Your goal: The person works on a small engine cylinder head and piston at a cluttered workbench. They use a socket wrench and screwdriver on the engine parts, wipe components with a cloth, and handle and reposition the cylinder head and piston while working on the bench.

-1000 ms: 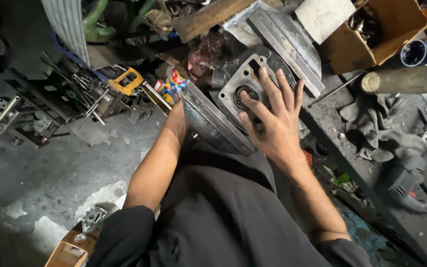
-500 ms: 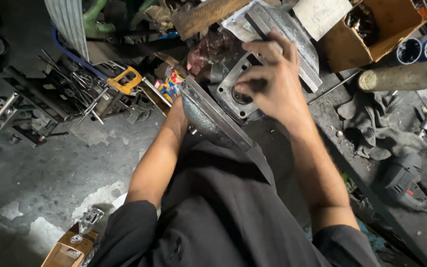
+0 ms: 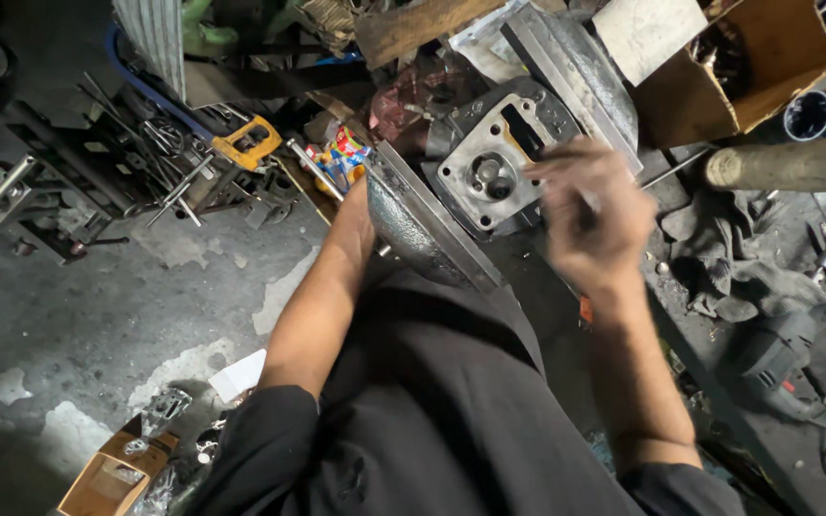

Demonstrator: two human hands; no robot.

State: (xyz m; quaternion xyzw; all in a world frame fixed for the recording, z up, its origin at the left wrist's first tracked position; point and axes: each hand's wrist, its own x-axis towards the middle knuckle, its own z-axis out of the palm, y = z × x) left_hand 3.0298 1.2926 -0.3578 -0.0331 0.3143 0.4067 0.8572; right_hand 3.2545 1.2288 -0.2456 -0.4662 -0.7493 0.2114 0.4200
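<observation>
Head view: metal cylinder head lies just left of right hand.

Right hand: raised, motion-blurred, back toward camera, fingers curled loosely inward; whether it grips anything cannot be told. Right forearm runs from near right up to the wrist. Left forearm bare, extends far from the dark sleeve; the left hand itself is hidden from view.
</observation>
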